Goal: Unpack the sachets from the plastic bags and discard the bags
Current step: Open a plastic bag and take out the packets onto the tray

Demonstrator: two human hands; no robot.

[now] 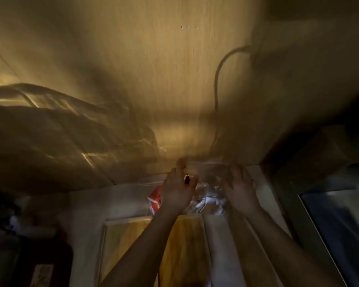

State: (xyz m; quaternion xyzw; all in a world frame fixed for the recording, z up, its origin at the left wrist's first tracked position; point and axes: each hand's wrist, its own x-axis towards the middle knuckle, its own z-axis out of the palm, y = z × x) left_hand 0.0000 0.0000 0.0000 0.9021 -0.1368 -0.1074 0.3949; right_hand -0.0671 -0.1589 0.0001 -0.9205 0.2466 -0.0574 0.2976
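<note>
1. Overhead, a broad wood-grain panel (164, 69) fills most of my view, dim and heavily motion-blurred; a thin cable (217, 83) curves down across it.
2. At the left, a blurred clear shape with bright glints (60, 125) sits against the panel; I cannot tell what it is.
3. At the right edge I see a dark glass pane in a pale frame (340, 220).
4. Below centre is a yellowish wooden door or board (184, 245), behind my forearms.
5. Both arms reach up to a clear plastic bag (207, 195), held up between the hands just under the panel's lower edge. Red-and-white sachets (154, 198) show through its left side, pale ones in the middle.
6. My left hand (177, 193) is curled closed on the bag's upper left edge, with a small red-and-black item (187, 180) at its fingers.
7. My right hand (239, 191) is up at the bag's right side, fingers loosely bent; blur stops me telling whether it grips.
</note>
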